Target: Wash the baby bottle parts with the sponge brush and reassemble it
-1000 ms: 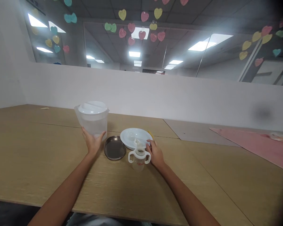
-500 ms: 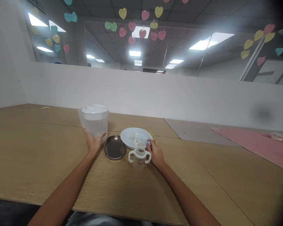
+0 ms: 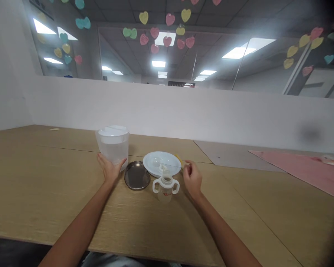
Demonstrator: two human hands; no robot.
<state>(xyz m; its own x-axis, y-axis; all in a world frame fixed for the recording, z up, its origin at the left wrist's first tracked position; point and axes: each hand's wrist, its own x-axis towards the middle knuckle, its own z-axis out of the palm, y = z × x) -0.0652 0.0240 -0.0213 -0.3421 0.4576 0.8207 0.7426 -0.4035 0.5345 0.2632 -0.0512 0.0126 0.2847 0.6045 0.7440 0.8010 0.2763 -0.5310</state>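
A translucent pitcher with a white lid (image 3: 114, 146) stands at the left of the group. Against its lower front lies my left hand (image 3: 110, 168), fingers and thumb spread around its side. Right of it is a dark round metal tray (image 3: 137, 175). A white plate (image 3: 149, 163) holds small clear and white parts (image 3: 156, 162). In front of the plate stands an open clear bottle with two white handles (image 3: 166, 189). My right hand (image 3: 193, 178) is just right of the plate, its fingers curled together; whether they hold something is too small to tell.
A thin yellow item (image 3: 178, 158) is at the plate's right edge. Far right lies a pink cloth (image 3: 297, 168). A small flat piece (image 3: 54, 129) rests at the back left, near the white wall (image 3: 167, 111).
My right hand has moved right, away from the plate and the bottle, and its fingers have curled in. My left hand stays at the pitcher, which has shifted or turned slightly.
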